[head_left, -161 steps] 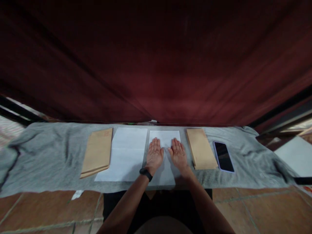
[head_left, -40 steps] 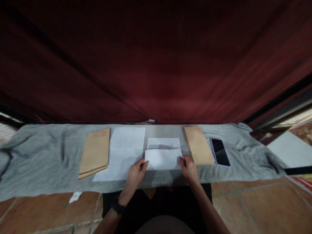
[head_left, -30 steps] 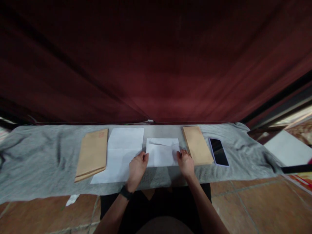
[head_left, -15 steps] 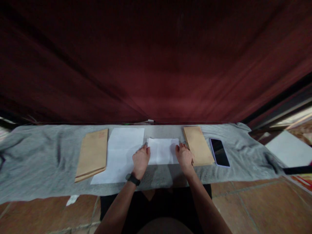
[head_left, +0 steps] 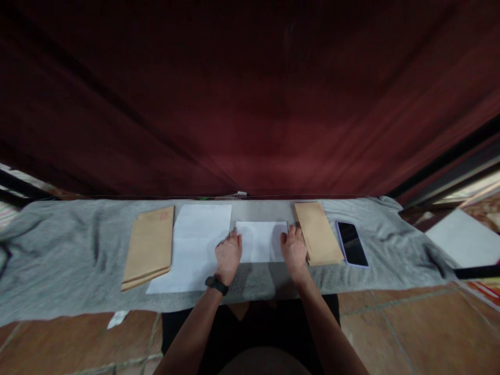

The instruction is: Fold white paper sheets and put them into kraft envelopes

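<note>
A white sheet of paper (head_left: 260,240) lies folded over on itself in the middle of the grey cloth (head_left: 78,245). My left hand (head_left: 227,255) rests on its left edge, fingers laid flat and pressing down. On the right edge my right hand (head_left: 294,250) presses the same way, fingers extended. A black band sits on my left wrist. A stack of larger white sheets (head_left: 195,245) lies just left of my left hand. One pile of brown envelopes (head_left: 149,246) lies further left, and another pile of brown envelopes (head_left: 317,232) sits beside my right hand.
A phone (head_left: 351,243) with a dark screen lies right of the envelopes. A dark red curtain (head_left: 250,104) hangs behind the cloth-covered surface. Tiled floor (head_left: 410,328) shows below, with a white scrap (head_left: 116,317) on it. A white board (head_left: 461,239) is at the far right.
The flat sheet has been folded: both hands lifted its near edge, brought it over to the far edge, and now press down at the two sides.
</note>
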A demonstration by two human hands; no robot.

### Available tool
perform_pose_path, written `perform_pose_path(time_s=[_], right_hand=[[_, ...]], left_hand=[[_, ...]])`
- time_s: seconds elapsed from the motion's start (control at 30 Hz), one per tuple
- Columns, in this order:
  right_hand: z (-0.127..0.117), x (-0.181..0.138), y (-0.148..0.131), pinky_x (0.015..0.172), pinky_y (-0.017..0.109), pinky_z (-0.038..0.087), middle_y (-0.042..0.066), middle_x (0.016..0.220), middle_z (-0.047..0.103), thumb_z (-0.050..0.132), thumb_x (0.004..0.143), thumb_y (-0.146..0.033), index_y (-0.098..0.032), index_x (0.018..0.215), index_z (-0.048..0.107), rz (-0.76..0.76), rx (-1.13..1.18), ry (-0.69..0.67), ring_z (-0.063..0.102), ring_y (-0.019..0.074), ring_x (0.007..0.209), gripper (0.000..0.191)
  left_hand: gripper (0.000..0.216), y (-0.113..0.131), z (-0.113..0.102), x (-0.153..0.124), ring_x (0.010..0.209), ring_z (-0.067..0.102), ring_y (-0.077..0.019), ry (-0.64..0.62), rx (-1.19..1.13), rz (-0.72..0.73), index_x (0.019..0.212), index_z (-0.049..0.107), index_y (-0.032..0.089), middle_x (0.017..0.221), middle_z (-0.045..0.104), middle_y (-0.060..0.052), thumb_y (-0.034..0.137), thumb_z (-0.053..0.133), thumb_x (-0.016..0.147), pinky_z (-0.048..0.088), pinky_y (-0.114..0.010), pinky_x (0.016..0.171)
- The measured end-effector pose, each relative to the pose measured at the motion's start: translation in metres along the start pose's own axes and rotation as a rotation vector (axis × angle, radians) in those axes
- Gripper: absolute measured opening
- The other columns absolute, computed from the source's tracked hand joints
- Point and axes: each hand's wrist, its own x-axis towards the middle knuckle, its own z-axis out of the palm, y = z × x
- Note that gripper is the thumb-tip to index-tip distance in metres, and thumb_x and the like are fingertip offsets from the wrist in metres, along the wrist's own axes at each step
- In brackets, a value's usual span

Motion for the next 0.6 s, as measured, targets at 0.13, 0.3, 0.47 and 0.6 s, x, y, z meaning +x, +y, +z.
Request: perform_pose_path(time_s=[0.13,0.3,0.47,0.6], right_hand=[[0.001,-0.012,-0.014,0.103,0.045,0.045,0.024,0.145,0.053,0.040,0.103,-0.029,-0.009,0.148,0.043,-0.200,0.166,0.084,0.054,0.0309,0.129,0.049],[0.021,-0.031,-0.033,0.118,0.051,0.031,0.017,0.161,0.036,0.035,0.106,-0.035,-0.013,0.156,0.034,-0.387,0.273,0.021,0.033,0.0305,0.149,0.055],[0.034,-0.037,-0.032,0.120,0.053,0.028,0.017,0.160,0.037,0.038,0.106,-0.038,-0.014,0.156,0.036,-0.380,0.233,0.023,0.034,0.0310,0.149,0.056],[0.032,-0.037,-0.031,0.120,0.052,0.027,0.017,0.161,0.035,0.038,0.106,-0.036,-0.013,0.156,0.037,-0.381,0.209,0.000,0.033,0.0310,0.150,0.055]], left_hand=[[0.040,0.001,-0.001,0.000,0.088,0.074,-0.0264,0.001,-0.003,0.036,0.123,0.062,0.011,0.089,0.075,-0.015,0.031,0.032,0.106,0.052,-0.033,0.076],[0.038,0.002,-0.006,0.000,0.086,0.074,-0.0259,-0.033,-0.026,0.013,0.121,0.063,0.011,0.091,0.075,-0.016,0.029,0.034,0.105,0.052,-0.033,0.075],[0.036,0.004,-0.011,-0.001,0.092,0.071,-0.0244,-0.007,-0.017,0.001,0.121,0.062,0.010,0.095,0.074,-0.015,0.027,0.036,0.103,0.051,-0.035,0.084],[0.037,0.019,-0.005,-0.006,0.115,0.062,-0.0278,0.154,-0.051,0.146,0.126,0.060,0.011,0.120,0.067,-0.018,0.026,0.037,0.103,0.046,-0.043,0.101]])
